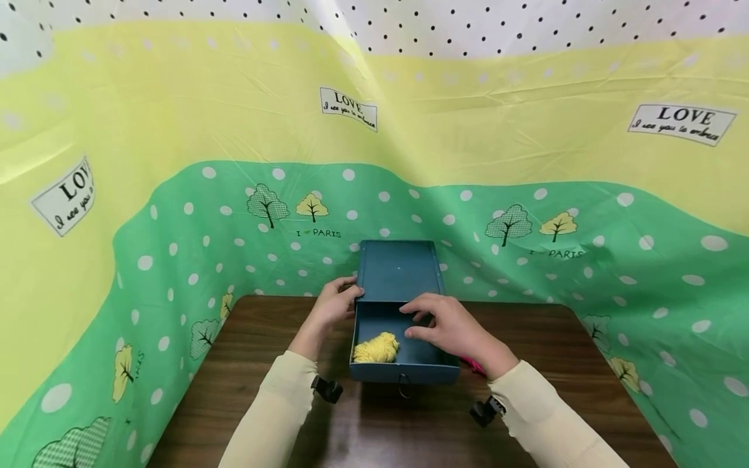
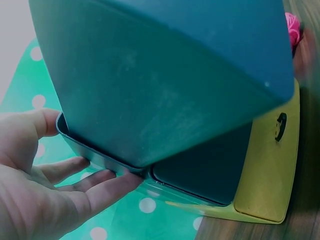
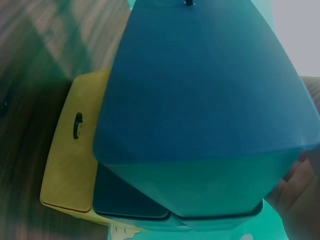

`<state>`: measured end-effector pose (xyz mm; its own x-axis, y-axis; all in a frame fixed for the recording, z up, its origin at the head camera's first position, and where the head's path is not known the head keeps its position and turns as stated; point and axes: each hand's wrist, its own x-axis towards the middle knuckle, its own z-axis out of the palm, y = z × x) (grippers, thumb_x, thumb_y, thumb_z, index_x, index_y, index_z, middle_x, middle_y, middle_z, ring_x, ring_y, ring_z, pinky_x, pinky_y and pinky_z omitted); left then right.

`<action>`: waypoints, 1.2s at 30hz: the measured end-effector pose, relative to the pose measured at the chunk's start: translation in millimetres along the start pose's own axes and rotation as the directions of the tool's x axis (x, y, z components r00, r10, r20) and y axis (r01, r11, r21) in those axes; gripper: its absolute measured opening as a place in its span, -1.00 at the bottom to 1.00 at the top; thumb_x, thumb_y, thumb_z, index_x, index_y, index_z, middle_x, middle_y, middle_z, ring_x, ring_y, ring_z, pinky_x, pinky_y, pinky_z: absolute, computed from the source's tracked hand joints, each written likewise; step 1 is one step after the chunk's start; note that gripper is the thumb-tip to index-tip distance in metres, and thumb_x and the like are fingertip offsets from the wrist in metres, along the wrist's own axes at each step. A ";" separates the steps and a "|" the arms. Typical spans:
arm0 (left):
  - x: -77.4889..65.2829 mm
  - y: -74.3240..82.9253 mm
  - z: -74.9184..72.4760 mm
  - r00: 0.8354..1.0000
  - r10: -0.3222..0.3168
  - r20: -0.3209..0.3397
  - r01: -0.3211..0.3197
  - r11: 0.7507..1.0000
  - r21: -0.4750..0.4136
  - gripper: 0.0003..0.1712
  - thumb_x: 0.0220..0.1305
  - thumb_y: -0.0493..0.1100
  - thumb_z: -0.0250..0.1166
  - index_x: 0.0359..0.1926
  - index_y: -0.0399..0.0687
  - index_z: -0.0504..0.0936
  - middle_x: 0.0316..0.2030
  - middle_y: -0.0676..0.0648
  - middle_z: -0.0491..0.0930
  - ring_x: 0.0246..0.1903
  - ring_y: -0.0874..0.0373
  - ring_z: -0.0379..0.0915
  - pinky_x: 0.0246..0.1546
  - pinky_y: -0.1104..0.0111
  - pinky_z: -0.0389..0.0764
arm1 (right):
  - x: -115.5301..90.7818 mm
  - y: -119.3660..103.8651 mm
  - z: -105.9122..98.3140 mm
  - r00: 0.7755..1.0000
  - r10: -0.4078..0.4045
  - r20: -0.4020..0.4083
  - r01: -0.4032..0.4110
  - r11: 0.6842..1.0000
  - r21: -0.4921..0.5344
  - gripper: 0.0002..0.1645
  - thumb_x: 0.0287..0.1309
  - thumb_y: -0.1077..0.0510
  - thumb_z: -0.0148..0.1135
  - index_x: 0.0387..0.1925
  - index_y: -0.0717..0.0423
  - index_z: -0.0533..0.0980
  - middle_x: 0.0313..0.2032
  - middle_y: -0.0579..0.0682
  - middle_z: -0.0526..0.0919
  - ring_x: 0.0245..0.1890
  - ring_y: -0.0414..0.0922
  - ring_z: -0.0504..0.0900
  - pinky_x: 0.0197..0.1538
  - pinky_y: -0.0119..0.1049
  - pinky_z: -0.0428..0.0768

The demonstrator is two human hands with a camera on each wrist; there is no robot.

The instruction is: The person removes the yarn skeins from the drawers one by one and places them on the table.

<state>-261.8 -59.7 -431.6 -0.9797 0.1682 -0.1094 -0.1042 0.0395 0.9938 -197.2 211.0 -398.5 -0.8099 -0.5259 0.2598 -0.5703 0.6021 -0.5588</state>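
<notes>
Right hand [image 1: 450, 325] over drawer [image 1: 404, 374], wooden table [image 1: 562, 370], curtain [image 1: 497, 143]

Cabinet [image 1: 400, 270] sits at the far side of the bench [image 1: 246, 403], curtain [image 1: 409, 208] behind it and down both sides. Upper drawer [image 1: 418, 372] is out toward the person, ring pull [image 1: 403, 378] on its front; lower drawer [image 2: 267, 175] directly beneath. Yarn bundle [image 1: 377, 349] lies in the upper drawer, front-left corner. Left hand [image 1: 336, 302] touches the cabinet's left side. Right hand [image 1: 447, 325] is over the upper drawer's right half. Small object [image 1: 473, 365] on bench, just right of the upper drawer.
</notes>
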 end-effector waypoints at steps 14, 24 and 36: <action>-1.2 1.9 1.9 1.000 -0.006 -0.003 0.006 1.000 0.009 -0.34 0.50 -0.11 0.19 0.53 -0.10 0.29 0.24 -0.28 0.51 -0.02 -0.05 0.65 0.10 -0.03 0.67 | 7.9 -2.7 14.3 0.988 -0.012 0.157 0.014 1.000 -0.014 -0.48 0.18 -0.03 0.51 0.15 0.01 0.66 0.08 -0.09 0.70 -0.09 -0.10 0.74 -0.10 -0.27 0.71; -5.0 4.7 2.7 1.000 -0.019 -0.004 0.020 0.999 0.032 -0.33 0.51 -0.10 0.19 0.54 -0.10 0.28 0.24 -0.28 0.52 0.10 -0.18 0.62 0.04 0.07 0.71 | 14.8 -7.0 19.9 0.978 -0.058 0.202 0.067 0.997 -0.041 -0.50 0.17 -0.06 0.52 0.13 -0.07 0.68 0.07 -0.15 0.70 -0.15 -0.19 0.72 -0.11 -0.28 0.70; -2.2 2.4 3.0 1.000 -0.012 -0.005 0.012 0.999 0.040 -0.34 0.52 -0.11 0.18 0.54 -0.14 0.27 0.23 -0.30 0.52 0.05 -0.08 0.66 0.08 0.01 0.68 | 21.9 -14.2 30.1 0.962 -0.075 0.261 0.084 0.996 -0.027 -0.54 0.16 0.01 0.54 0.10 -0.05 0.70 0.05 -0.13 0.71 -0.14 -0.21 0.71 -0.05 -0.23 0.71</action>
<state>-259.4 -57.1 -429.0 -0.9793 0.1624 -0.1211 -0.1092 0.0804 0.9908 -202.7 172.9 -408.6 -0.7010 -0.7080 0.0860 -0.6402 0.5714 -0.5135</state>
